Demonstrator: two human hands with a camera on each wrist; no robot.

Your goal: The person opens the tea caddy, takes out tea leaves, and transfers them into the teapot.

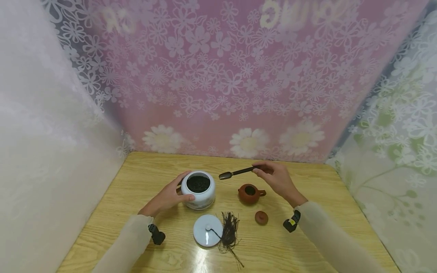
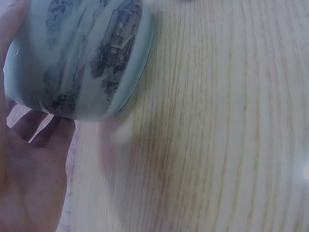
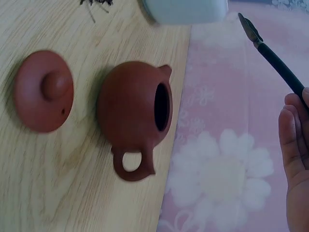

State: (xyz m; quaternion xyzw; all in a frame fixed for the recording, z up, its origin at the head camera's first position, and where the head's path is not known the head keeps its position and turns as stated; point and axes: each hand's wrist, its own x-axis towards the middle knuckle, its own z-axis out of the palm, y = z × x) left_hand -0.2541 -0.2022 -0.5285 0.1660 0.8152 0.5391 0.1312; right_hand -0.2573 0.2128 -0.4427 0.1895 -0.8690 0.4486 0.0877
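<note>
My left hand [image 1: 172, 195] grips a white porcelain jar [image 1: 199, 199] at its left side, thumb across the front and fingers behind. Dark tea leaves [image 1: 198, 184] show through the jar's open mouth. In the left wrist view, a grey painted scene decorates the jar [image 2: 77, 58]. Between thumb and fingers, my right hand [image 1: 277, 180] holds a tea scoop [image 1: 241, 171] by its black handle. The metal scoop head points left, in the air between the jar and a reddish-brown clay teapot [image 1: 248, 196]. That teapot stands lidless below the right hand, handle to the right.
The teapot's round lid [image 1: 261, 217] lies on the wooden table [image 1: 290, 242] in front of the pot. Nearer me is the jar's white lid [image 1: 205, 227], with a dark tassel [image 1: 230, 231] spread to its right. A pink floral backdrop [image 1: 218, 94] rises behind the table.
</note>
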